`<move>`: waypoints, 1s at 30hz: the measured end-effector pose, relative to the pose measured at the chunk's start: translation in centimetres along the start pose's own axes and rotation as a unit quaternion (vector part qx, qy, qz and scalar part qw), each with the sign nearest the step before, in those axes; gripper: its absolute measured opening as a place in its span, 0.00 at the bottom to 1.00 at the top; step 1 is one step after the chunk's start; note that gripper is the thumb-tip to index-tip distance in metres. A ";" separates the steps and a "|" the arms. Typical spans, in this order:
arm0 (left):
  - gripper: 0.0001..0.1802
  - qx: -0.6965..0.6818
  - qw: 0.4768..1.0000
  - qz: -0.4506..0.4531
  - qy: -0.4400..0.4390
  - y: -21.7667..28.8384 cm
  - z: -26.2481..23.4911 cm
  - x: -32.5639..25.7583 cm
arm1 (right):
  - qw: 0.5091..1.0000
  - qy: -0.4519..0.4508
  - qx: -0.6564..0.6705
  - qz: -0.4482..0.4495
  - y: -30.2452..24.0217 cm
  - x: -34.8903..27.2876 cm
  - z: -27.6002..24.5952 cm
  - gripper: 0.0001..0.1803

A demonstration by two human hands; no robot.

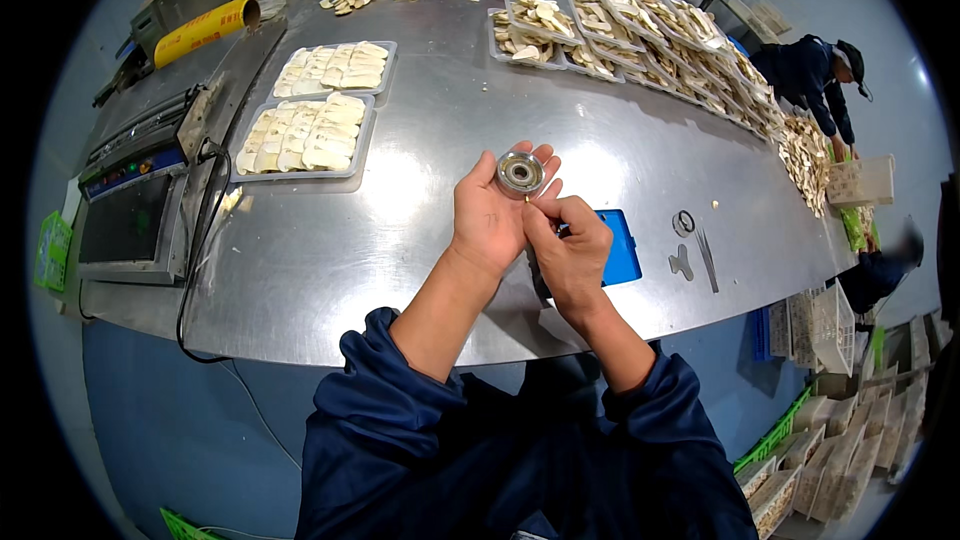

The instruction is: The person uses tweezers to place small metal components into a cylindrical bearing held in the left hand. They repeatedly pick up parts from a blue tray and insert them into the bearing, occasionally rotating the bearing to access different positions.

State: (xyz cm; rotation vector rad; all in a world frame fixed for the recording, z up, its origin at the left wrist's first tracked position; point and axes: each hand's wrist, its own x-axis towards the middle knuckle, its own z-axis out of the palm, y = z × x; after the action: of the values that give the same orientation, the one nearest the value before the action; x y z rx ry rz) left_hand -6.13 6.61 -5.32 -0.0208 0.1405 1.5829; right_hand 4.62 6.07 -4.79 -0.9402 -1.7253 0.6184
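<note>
I hold the left hand (487, 220) cupped open under a metal disc (520, 174), probably for steadiness; the right hand (575, 248) pinches a thin piece (527, 198) against its near rim.

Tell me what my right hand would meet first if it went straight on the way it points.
Probably the round metal part on your left hand: your right hand points up-left, fingertips close by, though depth is unclear.
</note>
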 end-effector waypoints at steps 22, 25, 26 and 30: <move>0.27 -0.001 1.000 0.007 0.007 0.1 0.0 0.1 | 1.000 0.000 0.022 0.017 0.0 0.0 0.4 0.02; 0.27 -0.008 1.000 0.007 0.003 0.1 -0.2 0.2 | 0.999 0.013 0.033 0.007 0.0 -0.1 0.6 0.02; 0.27 -0.012 1.000 0.006 0.000 0.2 -0.2 0.2 | 0.999 0.020 0.038 0.001 0.0 -0.1 0.7 0.02; 0.26 -0.008 1.000 0.007 0.006 0.1 -0.3 0.2 | 0.999 0.023 0.044 -0.005 0.3 -0.2 0.9 0.02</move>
State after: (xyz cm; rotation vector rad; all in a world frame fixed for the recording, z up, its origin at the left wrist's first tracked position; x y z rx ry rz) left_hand -6.30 6.82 -5.61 -0.0418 0.1366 1.5988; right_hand 3.93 6.12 -5.45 -0.8776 -1.6472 0.6550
